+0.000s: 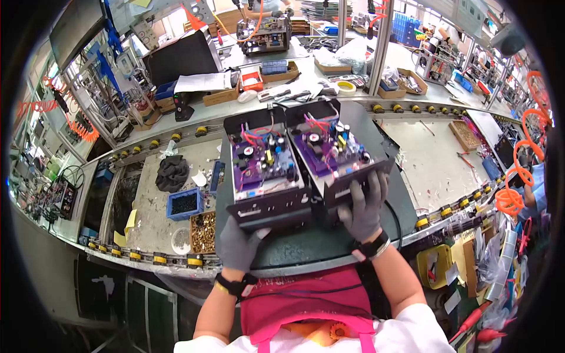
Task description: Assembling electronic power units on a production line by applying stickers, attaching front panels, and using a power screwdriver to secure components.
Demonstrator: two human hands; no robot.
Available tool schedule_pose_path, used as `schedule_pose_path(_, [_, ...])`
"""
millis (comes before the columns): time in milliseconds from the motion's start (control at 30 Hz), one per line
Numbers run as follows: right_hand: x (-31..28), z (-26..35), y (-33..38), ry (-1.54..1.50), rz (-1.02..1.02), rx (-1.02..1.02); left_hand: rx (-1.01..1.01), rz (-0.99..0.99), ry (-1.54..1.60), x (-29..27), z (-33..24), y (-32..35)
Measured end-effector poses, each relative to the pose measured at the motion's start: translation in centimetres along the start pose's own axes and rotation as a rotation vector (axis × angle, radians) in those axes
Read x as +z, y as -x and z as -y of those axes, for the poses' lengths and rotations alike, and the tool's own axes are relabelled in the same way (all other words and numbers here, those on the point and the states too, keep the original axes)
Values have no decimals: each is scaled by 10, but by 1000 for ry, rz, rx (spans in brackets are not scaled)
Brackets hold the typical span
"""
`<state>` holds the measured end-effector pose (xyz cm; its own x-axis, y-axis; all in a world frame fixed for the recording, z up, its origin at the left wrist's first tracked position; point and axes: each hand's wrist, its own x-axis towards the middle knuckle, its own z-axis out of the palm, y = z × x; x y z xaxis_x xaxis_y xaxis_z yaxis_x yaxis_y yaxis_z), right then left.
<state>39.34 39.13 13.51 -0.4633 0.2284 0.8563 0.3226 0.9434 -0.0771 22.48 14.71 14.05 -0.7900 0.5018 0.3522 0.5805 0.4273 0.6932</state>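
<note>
Two open black metal cases with purple circuit boards inside sit side by side above a dark mat [306,247]. My left hand [238,244], in a grey glove, grips the near end of the left case [265,170] from below. My right hand [365,206], also gloved in grey, holds the near end of the right case [332,150], fingers over its front wall. Both boards carry capacitors, coils and red and blue wires. Both cases are tilted, their far ends raised.
A small blue bin [184,203] and a box of brass screws [203,232] lie left of my hands. A black fan part [172,172] rests further left. Rollers with yellow hubs edge the bench. Cardboard boxes, tape and tools crowd the far side. Orange coiled hose [515,176] hangs right.
</note>
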Motion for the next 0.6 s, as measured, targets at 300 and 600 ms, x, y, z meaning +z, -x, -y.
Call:
schedule_pose_path(300, [-50, 10, 9, -165, -55, 149, 414, -469, -162, -13, -30, 8])
schedule_pose_path(600, [-40, -6, -13, -153, -54, 301, 1056, -208, -401, 4, -72, -24])
